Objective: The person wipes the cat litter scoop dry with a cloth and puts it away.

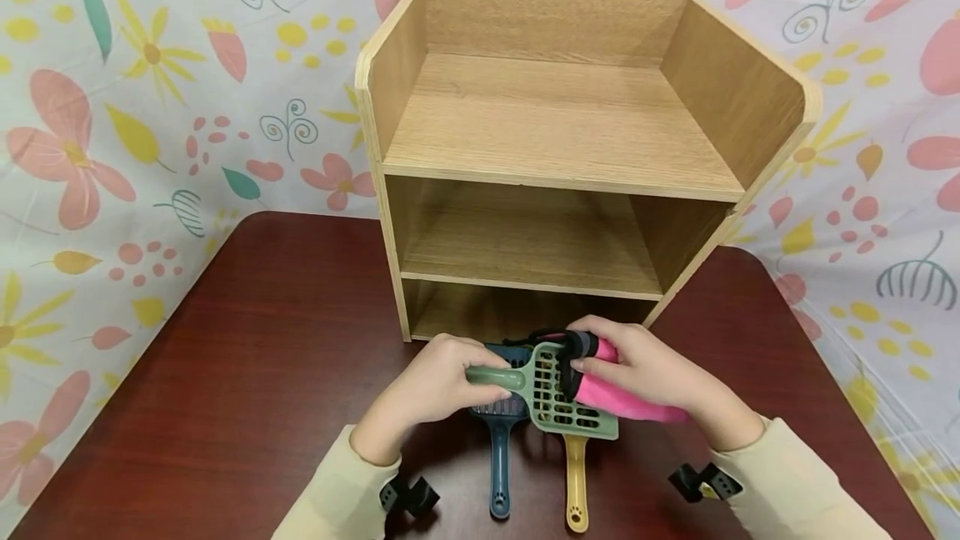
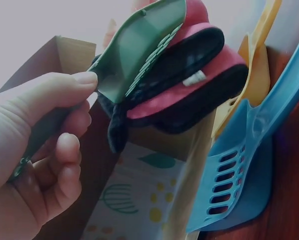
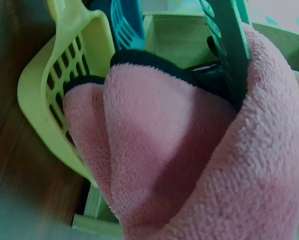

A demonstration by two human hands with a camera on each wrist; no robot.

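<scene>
My left hand (image 1: 442, 377) grips the handle of a green slotted litter scoop (image 1: 525, 380), thumb along the handle in the left wrist view. Bunched in my right hand (image 1: 648, 365) is a fluffy pink cloth (image 1: 630, 402) with black edging, pressed against the scoop's slotted head. In the right wrist view the cloth (image 3: 154, 135) folds round the green scoop (image 3: 229, 45) and hides the right fingers. Below them on the table lie a blue litter scoop (image 1: 499, 465) and a yellow litter scoop (image 1: 575, 473), handles toward me, their heads partly covered.
A wooden shelf unit (image 1: 517, 177) with several levels stands right behind the hands. The dark red-brown table (image 1: 262, 340) extends to both sides of it. A flower-patterned curtain (image 1: 187, 90) hangs behind the table.
</scene>
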